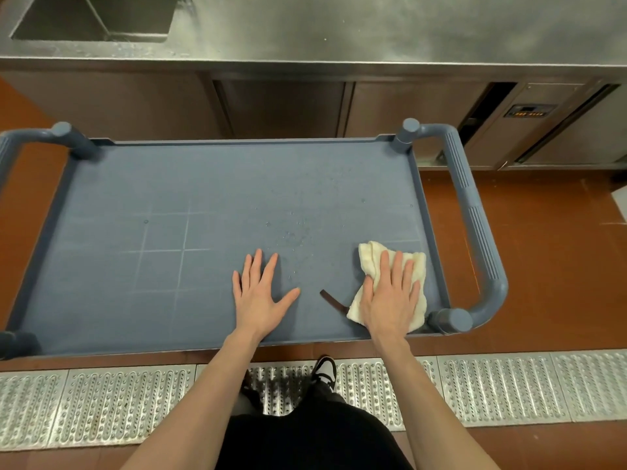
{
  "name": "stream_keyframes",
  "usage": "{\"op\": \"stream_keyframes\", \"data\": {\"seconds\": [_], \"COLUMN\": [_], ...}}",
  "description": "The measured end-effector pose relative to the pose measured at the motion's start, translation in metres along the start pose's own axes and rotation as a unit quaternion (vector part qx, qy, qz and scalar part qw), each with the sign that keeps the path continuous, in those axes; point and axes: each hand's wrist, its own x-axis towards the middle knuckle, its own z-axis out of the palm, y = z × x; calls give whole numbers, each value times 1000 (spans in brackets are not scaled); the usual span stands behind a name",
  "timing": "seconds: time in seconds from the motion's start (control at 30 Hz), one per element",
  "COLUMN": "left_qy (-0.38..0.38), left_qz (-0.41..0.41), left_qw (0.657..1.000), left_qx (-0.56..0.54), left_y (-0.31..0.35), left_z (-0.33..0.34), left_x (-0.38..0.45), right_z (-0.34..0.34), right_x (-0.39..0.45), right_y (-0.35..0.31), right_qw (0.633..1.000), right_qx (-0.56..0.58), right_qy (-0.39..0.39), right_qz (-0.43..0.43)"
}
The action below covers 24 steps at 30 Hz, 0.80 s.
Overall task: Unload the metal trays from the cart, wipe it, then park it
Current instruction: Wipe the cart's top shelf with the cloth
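A: Cart (135, 184) top shelf carries no trays; it's parked against the steel counter (373, 32). Your right hand (390, 296) lies flat on the cloth (369, 256), near corner. Left hand (261, 293) flat, fingers spread, bracing.

B: Advice?

A: Sweep left through the droplets (295, 232), overlap passes, keep the left hand planted.

B: Blind spots?

A: Lower shelves and wheels hidden. Dark strip (330, 298) beside the cloth: can't identify.

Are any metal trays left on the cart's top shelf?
No: the cart shelf holds only the left hand, flat on it, and the right hand pressing a cloth.
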Motion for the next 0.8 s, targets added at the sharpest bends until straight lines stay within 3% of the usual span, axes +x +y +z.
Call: {"op": "stream_keyframes", "data": {"seconds": [0.33, 0.57, 0.67, 0.8], "left_qy": [-41, -64, -82, -99], "left_qz": [12, 14, 45, 116], "left_qw": [998, 984, 979, 980], "left_qx": [-43, -166, -183, -124], "left_y": [0, -11, -28, -52], "left_z": [-11, -27, -36, -43], "left_x": [1, 3, 1, 2], "right_z": [21, 39, 38, 33], "right_x": [-41, -63, -64, -63], "right_y": [-89, -145, -150, -140], "right_qw": [999, 994, 994, 994], "right_qx": [7, 13, 5, 1], "right_qy": [-12, -48, -52, -45], "right_qz": [-50, -93, -97, -97]}}
